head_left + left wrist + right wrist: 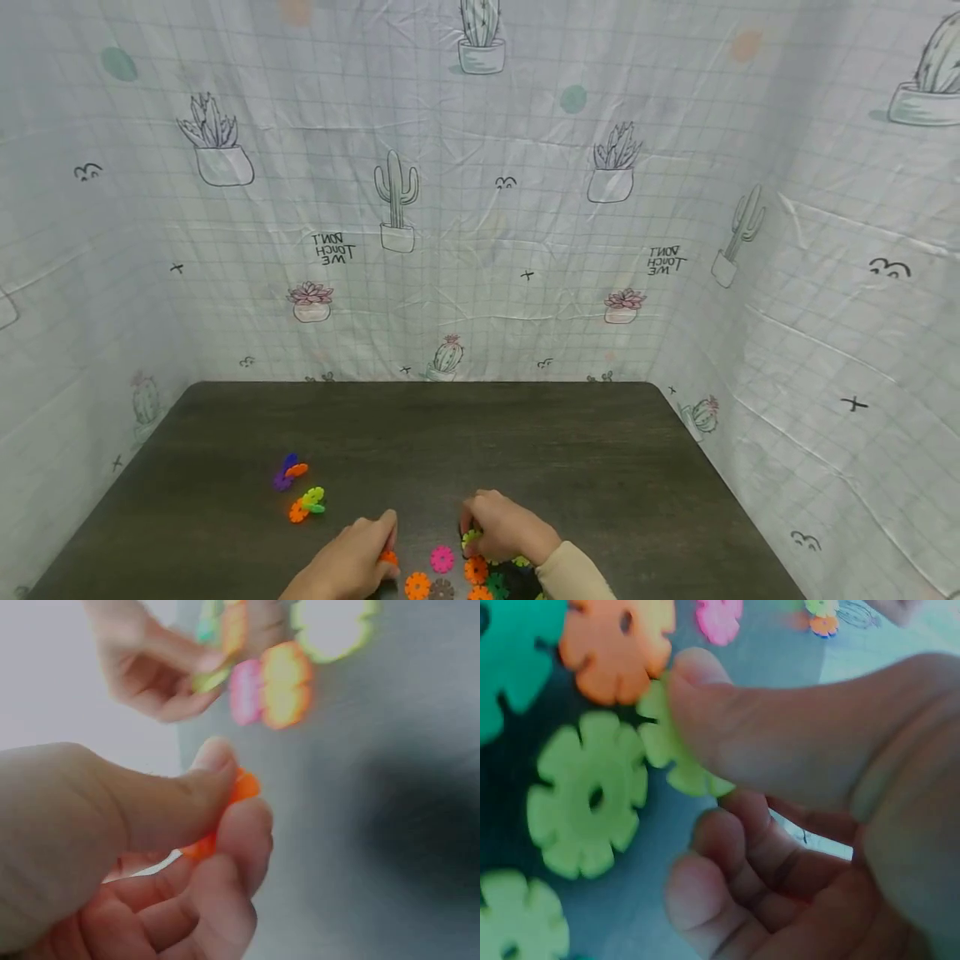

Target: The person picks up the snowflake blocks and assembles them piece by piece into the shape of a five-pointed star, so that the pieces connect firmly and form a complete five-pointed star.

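Observation:
My left hand (pixel 348 557) pinches an orange flower-shaped interlocking disc (pixel 246 786) between thumb and forefinger; those fingers cover most of it. To its right, my right hand (pixel 510 527) holds a yellow-green flower-shaped disc (pixel 660 739) by thumb and fingertips. Near the right hand in its wrist view lie another yellow-green disc (pixel 619 825), an orange disc (pixel 607 664) and a green disc (pixel 517 660). Between the two hands, a pink disc (pixel 442 559) rests on the dark table, with an orange disc (pixel 417 586) and a brown disc (pixel 442 589) in front.
On the left of the table (pixel 420 442) sit two joined clusters: a purple and orange one (pixel 282 480), and an orange and yellow-green one (pixel 298 510). Cactus-print cloth (pixel 480 292) stands around the back and sides.

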Available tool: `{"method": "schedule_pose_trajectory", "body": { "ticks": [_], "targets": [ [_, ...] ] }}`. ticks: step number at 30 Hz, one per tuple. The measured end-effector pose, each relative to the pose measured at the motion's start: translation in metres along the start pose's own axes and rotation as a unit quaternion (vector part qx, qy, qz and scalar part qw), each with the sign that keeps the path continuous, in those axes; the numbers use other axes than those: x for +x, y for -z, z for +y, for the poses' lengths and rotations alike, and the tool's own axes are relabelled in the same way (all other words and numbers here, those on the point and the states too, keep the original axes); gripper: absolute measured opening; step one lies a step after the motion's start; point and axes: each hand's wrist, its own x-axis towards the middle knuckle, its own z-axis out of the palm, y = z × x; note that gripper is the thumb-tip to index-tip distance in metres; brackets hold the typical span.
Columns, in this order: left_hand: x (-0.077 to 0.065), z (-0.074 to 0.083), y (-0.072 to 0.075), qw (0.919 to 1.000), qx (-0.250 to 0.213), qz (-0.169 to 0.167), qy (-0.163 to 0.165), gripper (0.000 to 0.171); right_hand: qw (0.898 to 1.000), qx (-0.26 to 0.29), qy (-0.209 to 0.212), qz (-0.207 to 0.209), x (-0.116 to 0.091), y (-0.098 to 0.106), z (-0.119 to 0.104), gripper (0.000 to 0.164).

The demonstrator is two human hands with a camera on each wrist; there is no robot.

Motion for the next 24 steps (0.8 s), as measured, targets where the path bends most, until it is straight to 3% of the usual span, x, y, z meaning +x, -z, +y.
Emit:
{"method": "schedule_pose_trajectory", "body": {
  "ticks": [3, 7, 11, 14, 18, 21, 24],
  "targets": [
    [-0.008, 0.033, 0.028, 0.9976, -0.013, 0.056, -0.039, 0.028, 1.0, 0.003, 0.015, 0.023, -0.025, 0.023, -0.029, 0.004],
    [-0.016, 0.075, 0.063, 0.9883, -0.025, 0.14, -0.056, 0.019, 0.995, -0.003, 0.047, 0.088, -0.043, 0.044, -0.042, 0.005],
    [-0.016, 0.102, 0.086, 0.9755, -0.038, 0.209, -0.059, 0.014, 0.976, -0.015, 0.093, 0.194, -0.053, 0.067, -0.051, 0.005],
    [-0.015, 0.119, 0.097, 0.9687, -0.07, 0.229, -0.065, 0.012, 0.945, -0.023, 0.133, 0.298, -0.061, 0.085, -0.063, 0.007],
    [-0.013, 0.141, 0.104, 0.9588, -0.151, 0.228, -0.079, 0.01, 0.884, -0.018, 0.203, 0.42, -0.073, 0.107, -0.084, 0.015],
    [-0.011, 0.154, 0.104, 0.9491, -0.198, 0.227, -0.092, 0.015, 0.844, -0.014, 0.255, 0.472, -0.079, 0.119, -0.098, 0.019],
    [-0.009, 0.163, 0.1, 0.9416, -0.219, 0.231, -0.11, 0.021, 0.822, -0.013, 0.291, 0.489, -0.082, 0.124, -0.107, 0.022]
  ]
}}
